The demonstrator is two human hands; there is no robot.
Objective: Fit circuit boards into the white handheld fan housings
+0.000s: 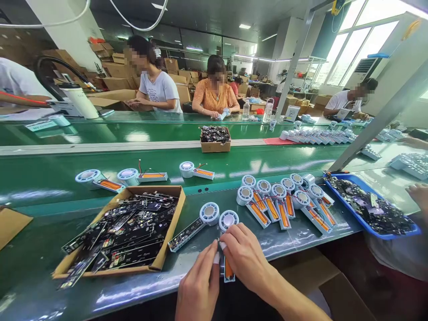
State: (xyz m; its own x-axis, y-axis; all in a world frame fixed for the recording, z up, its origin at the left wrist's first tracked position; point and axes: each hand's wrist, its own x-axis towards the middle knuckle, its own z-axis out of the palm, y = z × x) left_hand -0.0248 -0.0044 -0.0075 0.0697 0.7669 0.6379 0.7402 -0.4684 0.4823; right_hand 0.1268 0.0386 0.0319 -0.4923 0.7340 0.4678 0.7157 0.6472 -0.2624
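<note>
My left hand (pixel 198 285) and my right hand (pixel 246 257) meet at the near edge of the green bench, both pinched on one small fan unit (pixel 228 243) with a round white head and an orange battery in its handle. My fingers cover its middle. Just left of it lies a second fan unit (pixel 194 227) with a bare circuit board in its handle. A cardboard box of black circuit boards (pixel 123 232) sits to my left.
A row of several finished fan units (pixel 284 203) lies to my right, beside a blue tray of parts (pixel 371 207). Three units (pixel 140 176) ride the green conveyor. Other people sit across the line, and someone's hand (pixel 417 196) shows at the right edge.
</note>
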